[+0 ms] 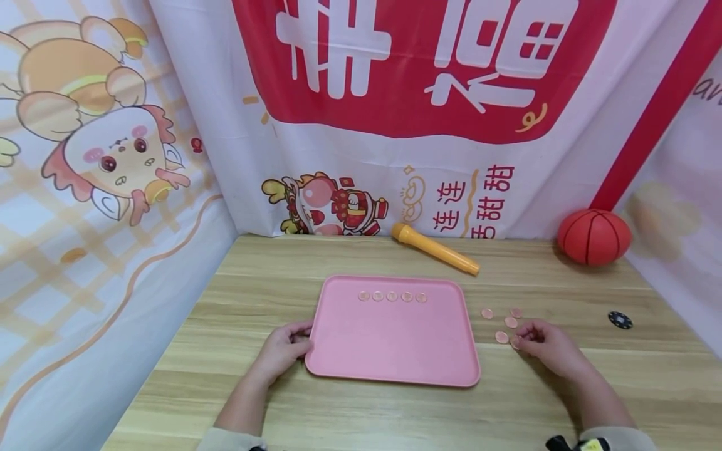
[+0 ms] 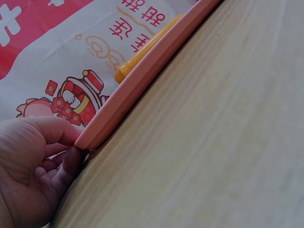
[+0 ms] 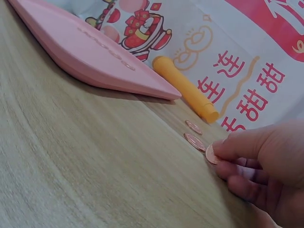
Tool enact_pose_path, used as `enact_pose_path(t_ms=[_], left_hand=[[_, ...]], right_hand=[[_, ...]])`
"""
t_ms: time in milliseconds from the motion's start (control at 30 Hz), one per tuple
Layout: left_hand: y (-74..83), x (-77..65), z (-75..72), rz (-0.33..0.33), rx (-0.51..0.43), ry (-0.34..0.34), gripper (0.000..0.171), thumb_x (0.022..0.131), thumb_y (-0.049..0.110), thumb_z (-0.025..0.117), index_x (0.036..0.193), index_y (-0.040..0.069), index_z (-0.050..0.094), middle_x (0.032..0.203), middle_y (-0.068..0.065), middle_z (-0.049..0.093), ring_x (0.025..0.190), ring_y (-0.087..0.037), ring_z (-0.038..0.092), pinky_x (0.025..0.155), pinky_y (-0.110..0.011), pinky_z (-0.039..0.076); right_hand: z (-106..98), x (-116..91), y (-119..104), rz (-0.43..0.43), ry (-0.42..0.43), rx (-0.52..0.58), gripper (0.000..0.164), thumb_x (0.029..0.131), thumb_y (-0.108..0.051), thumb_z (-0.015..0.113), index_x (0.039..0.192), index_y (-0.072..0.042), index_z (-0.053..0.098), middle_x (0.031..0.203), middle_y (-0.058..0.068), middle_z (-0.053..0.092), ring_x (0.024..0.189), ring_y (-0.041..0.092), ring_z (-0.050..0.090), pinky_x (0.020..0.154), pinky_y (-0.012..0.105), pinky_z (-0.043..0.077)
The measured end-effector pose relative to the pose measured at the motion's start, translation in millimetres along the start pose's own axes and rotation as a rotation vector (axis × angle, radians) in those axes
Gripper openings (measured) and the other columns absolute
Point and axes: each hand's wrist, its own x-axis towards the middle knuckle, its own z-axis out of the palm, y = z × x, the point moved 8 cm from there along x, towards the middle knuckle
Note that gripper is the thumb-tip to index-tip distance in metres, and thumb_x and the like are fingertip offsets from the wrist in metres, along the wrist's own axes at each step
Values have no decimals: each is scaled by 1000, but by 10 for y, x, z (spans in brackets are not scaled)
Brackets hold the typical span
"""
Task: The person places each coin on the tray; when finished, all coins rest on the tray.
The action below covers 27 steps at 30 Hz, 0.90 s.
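Observation:
A pink tray (image 1: 395, 351) lies on the wooden table, with a row of several copper coins (image 1: 392, 296) along its far side. My left hand (image 1: 284, 347) grips the tray's left edge; in the left wrist view, thumb and fingers pinch the tray's rim (image 2: 111, 114). To the right of the tray, my right hand (image 1: 549, 347) pinches a copper coin (image 3: 212, 154) between thumb and fingers, close to the tabletop. More loose copper coins (image 1: 502, 337) lie beside that hand. Two of them (image 3: 194, 141) show just past the fingertips in the right wrist view.
Behind the tray lies a yellow toy microphone (image 1: 437, 249). A red ball (image 1: 594, 237) with black lines sits at the back right, and a black chip (image 1: 620, 320) lies in front of it. Printed cloth (image 1: 350, 175) hangs along the table's back edge.

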Motion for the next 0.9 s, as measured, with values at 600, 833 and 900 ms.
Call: enact_pose_path(t_ms=[600,833,900], left_hand=[[-14,-12,-13,-9,-2,5,52,78,-4,64,129,-11,56,115,-23,66,90,-18,67,70,-19,54],[-27,-1,-12,-7,-4,5,52,79,-4,64,129,-11,56,114,-23,66,90,-19,67,71,-19,54],[-28,1,-11,-6,-3,8,51,79,-4,64,129,-11,56,114,-23,66,90,-18,67,71,-19,54]], right_hand=[[430,196,-692,-133,-103,330,55,88,-17,70,135,6,51,107,8,65,89,4,61,78,22,55],[720,339,-1012,-121,-95,418,52,82,-10,73,130,4,56,98,2,61,85,7,57,74,22,53],[796,386,-1110,-160,-91,393,49,81,-10,74,126,5,59,96,3,62,84,8,57,73,21,52]])
